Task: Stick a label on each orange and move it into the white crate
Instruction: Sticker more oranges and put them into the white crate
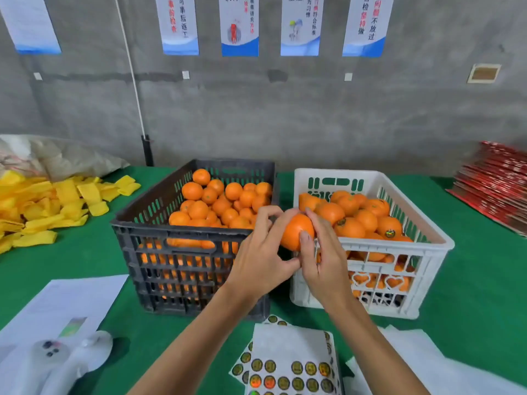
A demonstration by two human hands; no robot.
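Both hands hold one orange [293, 233] in the air between the two crates. My left hand [261, 252] cups it from the left and below. My right hand [322, 252] grips it from the right, thumb pressed on its front. The black crate [171, 243] on the left is full of oranges [219, 201]. The white crate [427, 252] on the right holds several oranges [359, 220], one showing a round label [390, 233]. Sheets of round gold stickers [288, 372] lie at the near edge.
Green cloth [470, 295] covers the table. A pile of yellow foam nets [42, 206] lies at far left, white paper [65, 303] and a white device [65, 357] at near left, white foam sheets [422, 363] at near right, red flat boxes [496, 189] at far right.
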